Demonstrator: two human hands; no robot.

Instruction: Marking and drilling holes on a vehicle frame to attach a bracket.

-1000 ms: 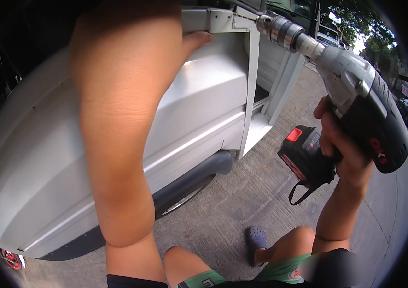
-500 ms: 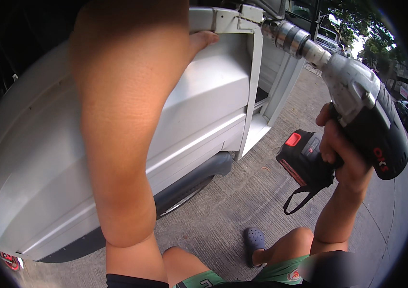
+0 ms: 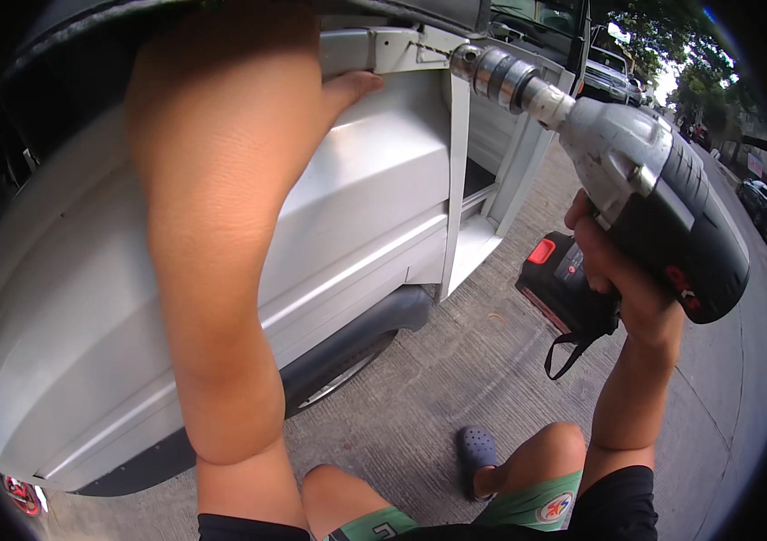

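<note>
A cordless power drill (image 3: pixel 618 158) with a silver chuck and black-and-red battery is in my right hand (image 3: pixel 613 261), whose fingers wrap its grip. The thin drill bit (image 3: pixel 433 49) points left across a white metal bracket (image 3: pixel 397 52) at the top corner of a silver-grey vehicle side panel (image 3: pixel 365 189). I cannot tell whether the tip touches the metal. My left hand (image 3: pixel 230 117) rests over the panel's top edge, left of the bracket. Its thumb lies stretched along the panel; the other fingers are hidden in shadow.
Right of the panel is the vehicle's white doorway frame (image 3: pixel 492 239). Below the panel sit a dark fender (image 3: pixel 401 307) and part of a wheel. My foot in a grey clog (image 3: pixel 475 455) stands on the concrete ground (image 3: pixel 401 388). A parked vehicle (image 3: pixel 609 72) stands farther along the street.
The drill has moved left and slightly down in view, its chuck closer to the bracket. My view has shifted a little, showing more dark structure above the panel. The left hand stays on the edge.
</note>
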